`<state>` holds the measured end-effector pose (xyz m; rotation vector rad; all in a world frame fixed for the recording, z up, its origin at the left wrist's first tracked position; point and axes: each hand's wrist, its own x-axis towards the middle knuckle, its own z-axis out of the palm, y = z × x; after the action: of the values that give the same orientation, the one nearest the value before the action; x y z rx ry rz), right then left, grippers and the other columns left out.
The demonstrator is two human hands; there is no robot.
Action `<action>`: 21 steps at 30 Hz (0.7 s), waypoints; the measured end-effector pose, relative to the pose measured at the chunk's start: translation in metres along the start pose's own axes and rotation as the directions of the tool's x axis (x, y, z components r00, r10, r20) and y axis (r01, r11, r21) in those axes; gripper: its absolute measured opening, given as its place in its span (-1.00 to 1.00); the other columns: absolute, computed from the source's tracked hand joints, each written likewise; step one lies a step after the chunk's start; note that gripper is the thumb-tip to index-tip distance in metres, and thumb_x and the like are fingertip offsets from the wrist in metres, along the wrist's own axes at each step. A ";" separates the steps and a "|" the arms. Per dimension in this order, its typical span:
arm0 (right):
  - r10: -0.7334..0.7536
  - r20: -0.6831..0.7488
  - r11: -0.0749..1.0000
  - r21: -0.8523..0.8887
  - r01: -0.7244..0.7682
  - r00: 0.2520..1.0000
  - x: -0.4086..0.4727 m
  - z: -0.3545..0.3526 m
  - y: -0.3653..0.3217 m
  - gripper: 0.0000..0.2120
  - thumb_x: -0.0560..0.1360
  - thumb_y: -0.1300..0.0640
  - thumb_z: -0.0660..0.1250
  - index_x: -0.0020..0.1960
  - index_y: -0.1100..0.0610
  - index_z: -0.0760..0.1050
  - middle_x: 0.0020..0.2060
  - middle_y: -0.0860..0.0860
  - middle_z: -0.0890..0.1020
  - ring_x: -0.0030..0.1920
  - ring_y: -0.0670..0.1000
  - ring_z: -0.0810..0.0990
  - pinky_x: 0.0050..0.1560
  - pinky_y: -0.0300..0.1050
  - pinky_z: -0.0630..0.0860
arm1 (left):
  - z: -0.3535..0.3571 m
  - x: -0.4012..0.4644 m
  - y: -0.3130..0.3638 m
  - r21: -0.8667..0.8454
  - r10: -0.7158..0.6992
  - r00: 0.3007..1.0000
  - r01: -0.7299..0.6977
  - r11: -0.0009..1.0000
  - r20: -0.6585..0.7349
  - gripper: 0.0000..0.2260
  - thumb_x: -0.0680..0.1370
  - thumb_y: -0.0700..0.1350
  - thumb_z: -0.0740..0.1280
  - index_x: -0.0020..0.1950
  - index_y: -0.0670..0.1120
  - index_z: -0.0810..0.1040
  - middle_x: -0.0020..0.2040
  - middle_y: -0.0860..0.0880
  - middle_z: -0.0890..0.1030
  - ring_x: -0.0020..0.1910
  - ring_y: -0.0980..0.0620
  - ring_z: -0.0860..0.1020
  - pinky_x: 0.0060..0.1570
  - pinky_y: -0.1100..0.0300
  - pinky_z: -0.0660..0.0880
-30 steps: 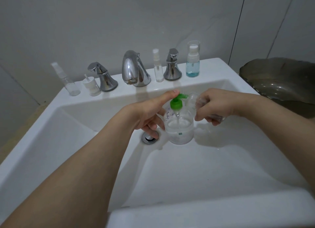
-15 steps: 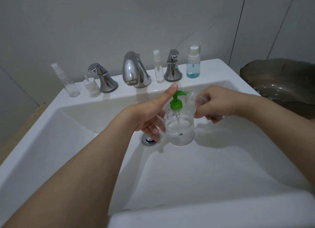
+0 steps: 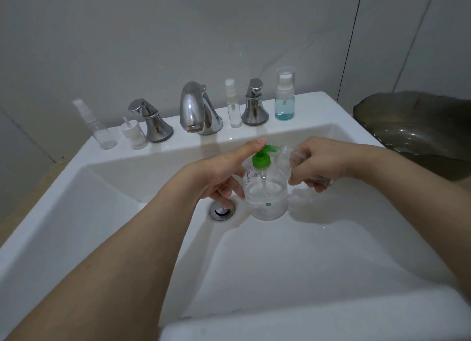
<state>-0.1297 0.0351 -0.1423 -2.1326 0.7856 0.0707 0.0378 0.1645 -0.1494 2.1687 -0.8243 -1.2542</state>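
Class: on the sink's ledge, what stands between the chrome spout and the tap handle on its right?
A small clear spray bottle, white-topped, stands between spout and handle in the head view.

white sink (image 3: 313, 103), bottles (image 3: 284, 103) along ledge

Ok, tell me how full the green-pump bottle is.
About half full: clear liquid stands midway up the pump bottle, in the left hand.

Over the sink (image 3: 280, 264), the pump bottle (image 3: 266, 200) lies right of the drain (image 3: 222, 210), before the faucet (image 3: 196, 111); the small bottle (image 3: 286, 157) seemingly touches its right.
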 end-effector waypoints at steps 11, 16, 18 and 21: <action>-0.057 -0.082 0.998 0.024 0.059 0.995 0.003 0.000 0.000 -0.80 0.40 0.26 0.45 -0.33 0.21 0.47 -0.54 0.11 0.51 -0.55 0.07 0.43 -0.46 -0.20 0.42 | 0.003 -0.004 0.002 -0.008 0.009 0.999 -0.009 1.000 -0.037 0.01 0.28 0.66 -0.04 0.15 -0.18 0.59 0.00 -0.23 0.72 -0.51 0.03 0.34 -0.05 -0.06 0.67; -0.058 -0.084 0.997 0.035 0.062 0.995 0.002 0.001 0.001 -0.81 0.40 0.27 0.45 -0.32 0.22 0.46 -0.52 0.13 0.51 -0.53 0.08 0.42 -0.44 -0.19 0.43 | 0.003 -0.003 0.003 -0.012 0.002 1.000 -0.002 1.000 -0.031 0.01 0.29 0.67 -0.01 0.16 -0.19 0.60 0.00 -0.23 0.72 -0.53 0.02 0.32 -0.06 -0.07 0.67; -0.049 -0.080 0.998 0.032 0.052 0.996 0.002 0.000 0.001 -0.81 0.40 0.27 0.45 -0.31 0.22 0.47 -0.51 0.13 0.50 -0.53 0.08 0.42 -0.45 -0.19 0.44 | 0.002 -0.002 0.003 -0.015 -0.010 1.000 0.009 1.000 -0.019 -0.01 0.30 0.65 0.04 0.19 -0.18 0.59 0.01 -0.22 0.72 -0.54 0.03 0.33 -0.01 -0.07 0.66; -0.026 -0.048 1.000 0.006 0.026 0.999 0.002 0.000 0.002 -0.83 0.40 0.27 0.45 -0.30 0.22 0.48 -0.49 0.15 0.51 -0.52 0.09 0.42 -0.42 -0.17 0.47 | 0.001 0.000 0.001 0.010 -0.006 1.000 0.006 1.000 -0.011 -0.09 0.34 0.62 0.10 0.20 -0.15 0.61 -0.01 -0.18 0.73 -0.55 0.05 0.34 0.10 -0.13 0.63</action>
<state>-0.1290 0.0334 -0.1443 -2.1443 0.7840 0.0035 0.0370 0.1635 -0.1493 2.1855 -0.8228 -1.2427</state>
